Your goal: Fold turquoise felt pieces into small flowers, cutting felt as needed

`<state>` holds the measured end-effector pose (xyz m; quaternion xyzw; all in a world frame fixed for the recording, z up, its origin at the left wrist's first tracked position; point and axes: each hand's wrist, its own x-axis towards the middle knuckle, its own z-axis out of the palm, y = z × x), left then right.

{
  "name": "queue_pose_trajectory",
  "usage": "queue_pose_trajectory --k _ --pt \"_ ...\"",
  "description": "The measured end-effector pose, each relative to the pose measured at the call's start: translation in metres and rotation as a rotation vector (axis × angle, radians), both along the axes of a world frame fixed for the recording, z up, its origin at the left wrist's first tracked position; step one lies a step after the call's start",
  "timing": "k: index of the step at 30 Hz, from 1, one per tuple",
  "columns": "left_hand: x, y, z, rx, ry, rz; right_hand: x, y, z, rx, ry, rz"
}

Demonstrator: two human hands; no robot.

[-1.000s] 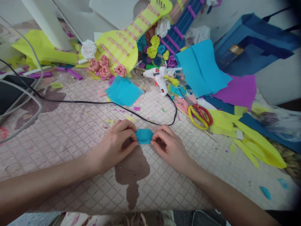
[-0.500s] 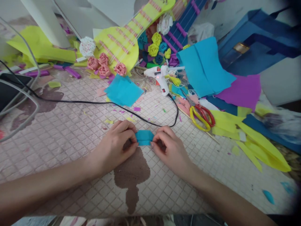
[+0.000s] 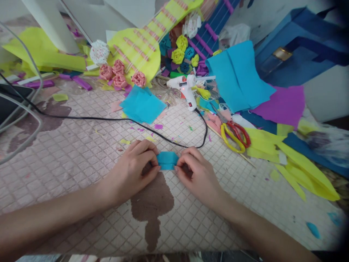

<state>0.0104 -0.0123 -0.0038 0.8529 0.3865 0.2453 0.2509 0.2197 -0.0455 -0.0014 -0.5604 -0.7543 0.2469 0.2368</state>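
Note:
Between my two hands, low over the table, is a small piece of blue crepe paper (image 3: 167, 160) with a fold running along its lower part. My left hand (image 3: 135, 165) pinches its left end between thumb and fingers. At the opposite end, my right hand (image 3: 197, 167) grips the paper's right edge in the same kind of pinch. Just beyond the hands runs a black cord (image 3: 109, 118), which leads to a white glue gun (image 3: 188, 89). A stack of blue paper squares (image 3: 143, 104) lies farther back, left of the glue gun.
Scissors with yellow and red handles (image 3: 234, 136) lie to the right, beside yellow paper strips (image 3: 302, 163). Behind are a yellow paper guitar (image 3: 139, 51), pink paper roses (image 3: 113, 74), a large blue sheet (image 3: 240, 76) and a blue bag (image 3: 294, 47). A patterned cloth (image 3: 89, 160) covers the table.
Both hands keep their pinch on the blue crepe paper, with hardly any movement. The view has shifted very slightly.

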Motion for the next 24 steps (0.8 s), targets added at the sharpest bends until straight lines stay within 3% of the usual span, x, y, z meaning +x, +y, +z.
queue_pose_trajectory --k 24 --pt "0.003 0.0032 0.0022 -0.018 0.026 0.022 -0.0009 0.0001 0.0012 -0.012 -0.028 -0.005"
